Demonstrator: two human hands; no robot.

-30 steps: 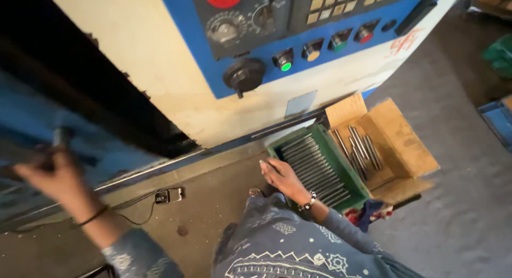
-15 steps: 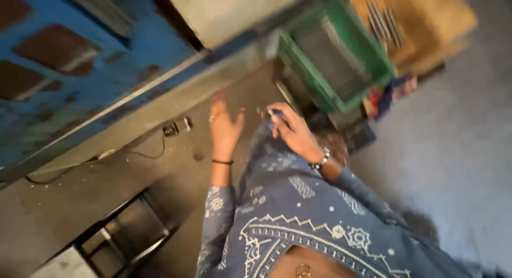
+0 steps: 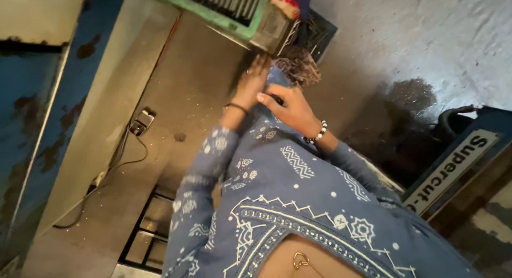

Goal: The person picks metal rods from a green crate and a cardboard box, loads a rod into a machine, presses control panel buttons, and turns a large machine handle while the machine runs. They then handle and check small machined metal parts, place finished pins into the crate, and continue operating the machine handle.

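Underfoot, bare grey concrete floor (image 3: 202,75), dusty and flecked with small bits, darker and stained toward the right by a black patch (image 3: 408,94). Along the left, a long machine body (image 3: 37,134) in chipped blue paint with a pale cream sill running diagonally beside it. On the floor next to that sill, a small grey pedal switch (image 3: 140,121) with a black cable (image 3: 114,166) trailing down and away. At the top edge, a green plastic crate (image 3: 213,8) filled with a row of grey metal bars, touching a red-and-blue cloth (image 3: 285,1) at its right corner. Just below the crate, a dark tangle of metal shavings (image 3: 298,64) on the concrete. Lower left, a black metal frame (image 3: 146,235) lying flat. At the right, a blue machine part with a white label strip (image 3: 450,168).

Left hand (image 3: 253,80) stretched forward, fingers straight and together, palm down near the shavings, gripping nothing visible. Right hand (image 3: 285,107) just beside it, fingers curled loosely; contents, if any, impossible to tell. Beaded bracelet (image 3: 317,134) on the right wrist, thin dark band on the left. Patterned blue sleeves (image 3: 298,203) filling the lower centre.
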